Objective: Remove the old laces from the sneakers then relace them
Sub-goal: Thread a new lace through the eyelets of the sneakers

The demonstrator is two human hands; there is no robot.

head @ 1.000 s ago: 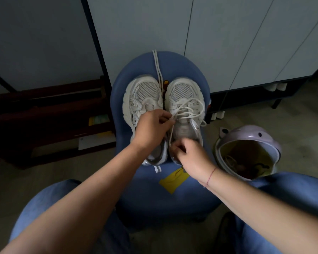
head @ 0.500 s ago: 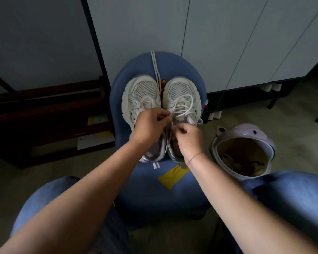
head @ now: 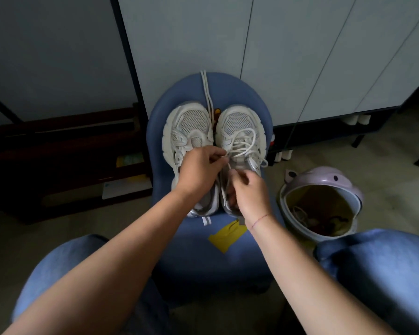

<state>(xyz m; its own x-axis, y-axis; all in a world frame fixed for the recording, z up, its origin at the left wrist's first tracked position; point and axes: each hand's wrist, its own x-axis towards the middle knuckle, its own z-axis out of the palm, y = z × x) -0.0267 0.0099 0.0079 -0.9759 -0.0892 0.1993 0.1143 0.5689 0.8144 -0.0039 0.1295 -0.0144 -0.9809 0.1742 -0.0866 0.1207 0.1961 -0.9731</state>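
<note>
The white cord lace (head: pixel 242 144) loops loosely over the white mesh sneaker (head: pixel 240 120) right of frame centre. The left hand (head: pixel 198 172) pinches one strand; the right hand (head: pixel 250 193), just below, pinches another. A matching sneaker (head: pixel 191 122) sits alongside on the blue round padded stool (head: pixel 228 259).

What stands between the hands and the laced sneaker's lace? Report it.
Nothing visible. The left hand and the right hand both pinch strands of the lace on the laced sneaker; the other sneaker sits beside it, out of the way.
</note>
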